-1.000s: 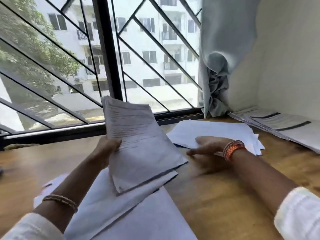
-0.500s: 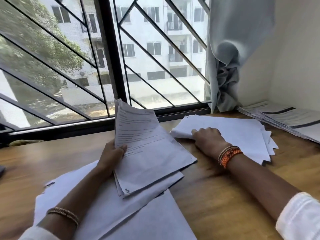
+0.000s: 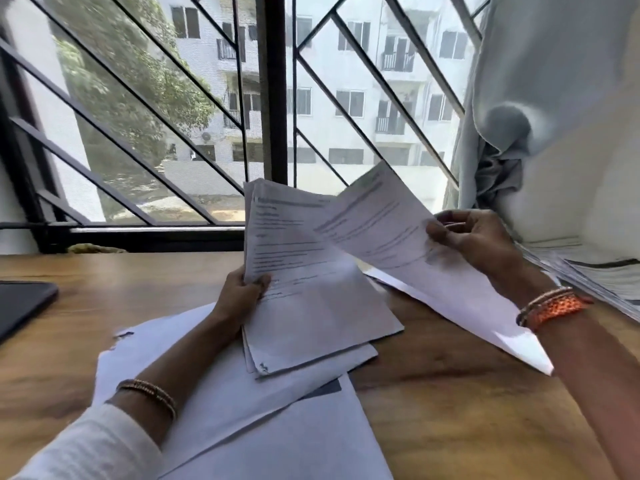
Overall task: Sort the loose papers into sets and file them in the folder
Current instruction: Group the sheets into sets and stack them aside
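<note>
My left hand grips a stapled set of printed papers by its left edge and holds it tilted up over the wooden table. In my right hand is a single printed sheet, pinched at its upper right edge and held in the air to the right of the set. Its top corner overlaps the set. Blank white sheets lie spread on the table under my left forearm. No folder is clearly seen.
A stack of printed papers lies along the right wall. A dark flat object sits at the table's left edge. A barred window and a bunched grey curtain stand behind the table.
My right hand has left the white pile on the table and risen with one sheet held in the air. The left hand's set has tilted more upright. The camera moved closer.
</note>
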Available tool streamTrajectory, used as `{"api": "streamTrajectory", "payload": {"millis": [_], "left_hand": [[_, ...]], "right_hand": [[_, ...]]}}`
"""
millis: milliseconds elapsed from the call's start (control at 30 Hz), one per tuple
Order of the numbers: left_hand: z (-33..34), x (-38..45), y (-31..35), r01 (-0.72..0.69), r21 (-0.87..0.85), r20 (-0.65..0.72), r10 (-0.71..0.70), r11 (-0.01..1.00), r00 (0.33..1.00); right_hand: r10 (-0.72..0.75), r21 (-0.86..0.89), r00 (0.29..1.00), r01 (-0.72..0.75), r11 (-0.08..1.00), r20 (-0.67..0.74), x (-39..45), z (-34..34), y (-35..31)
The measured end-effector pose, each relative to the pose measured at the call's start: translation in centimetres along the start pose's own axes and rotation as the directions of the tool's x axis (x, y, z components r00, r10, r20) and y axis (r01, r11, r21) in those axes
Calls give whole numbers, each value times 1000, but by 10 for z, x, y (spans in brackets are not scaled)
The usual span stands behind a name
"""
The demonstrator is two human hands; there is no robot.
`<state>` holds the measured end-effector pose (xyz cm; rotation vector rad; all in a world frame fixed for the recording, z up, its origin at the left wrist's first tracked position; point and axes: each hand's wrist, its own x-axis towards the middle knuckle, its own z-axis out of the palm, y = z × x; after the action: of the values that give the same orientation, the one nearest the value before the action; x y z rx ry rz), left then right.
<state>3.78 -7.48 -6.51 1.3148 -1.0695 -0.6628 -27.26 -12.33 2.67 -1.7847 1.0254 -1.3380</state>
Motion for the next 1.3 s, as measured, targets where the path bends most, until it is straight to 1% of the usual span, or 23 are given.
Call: {"api": "streamTrajectory", "payload": {"millis": [67, 100, 133, 233, 333, 500, 700, 800, 900, 967, 1000, 1067, 1100, 1133, 1200, 1267, 1300], "left_hand": [[1, 0, -3, -64, 53, -58, 67, 997, 996], [2, 2, -4, -75, 40, -87, 79, 996, 993], [2, 2, -5, -85, 6, -112, 85, 996, 990], [2, 8, -8, -81, -84, -166, 66, 993, 984], [5, 7, -8, -70, -148, -171, 44, 986, 984], [5, 7, -10, -24, -110, -115, 11, 994, 993], [3, 7, -10, -48, -94, -109, 38, 994, 993], [6, 6, -8, -80, -107, -106, 68, 991, 992], [8, 5, -7, -72, -129, -104, 59, 989, 993], [7, 6, -8, -51, -146, -102, 37, 988, 994], [6, 7, -9, -41, -162, -98, 26, 986, 995], [5, 6, -9, -21, -177, -90, 5, 984, 996], [5, 6, -8, -16, -176, -95, -1, 984, 996], [5, 6, -6, -14, -181, -109, -6, 983, 994], [0, 7, 1, -16, -207, -161, -18, 978, 987], [-10, 11, 10, -9, -268, -184, -42, 964, 982], [-16, 13, 15, -7, -304, -159, -43, 953, 986]], "right_hand": [[-15, 209, 1000, 11, 978, 19, 1, -3, -20], [-28, 274, 1000, 24, 961, 9, 3, -3, -25], [-34, 304, 999, 34, 952, -7, 5, 0, -27], [-26, 274, 999, 37, 961, -45, 16, 18, -14], [-29, 216, 998, 39, 976, -46, 20, 35, 12], [61, 216, 997, -48, 975, -55, 24, 48, 39], [73, 236, 995, -56, 970, -66, 21, 49, 45], [78, 210, 995, -64, 976, -63, 23, 46, 47], [75, 179, 994, -60, 982, -77, 26, 41, 49], [61, 132, 994, -50, 990, -86, 26, 38, 50], [48, 80, 994, -40, 996, -99, 28, 36, 51], [6, -96, 986, -23, 995, -165, 33, 30, 55], [-31, -198, 975, -14, 980, -222, 35, 25, 56], [-81, -295, 953, -9, 956, -291, 36, 19, 56], [-200, -452, 881, -18, 892, -429, 35, 2, 54], [-292, -536, 800, -44, 843, -524, 31, -21, 52], [-317, -552, 765, -58, 832, -560, 31, -33, 52]]}}
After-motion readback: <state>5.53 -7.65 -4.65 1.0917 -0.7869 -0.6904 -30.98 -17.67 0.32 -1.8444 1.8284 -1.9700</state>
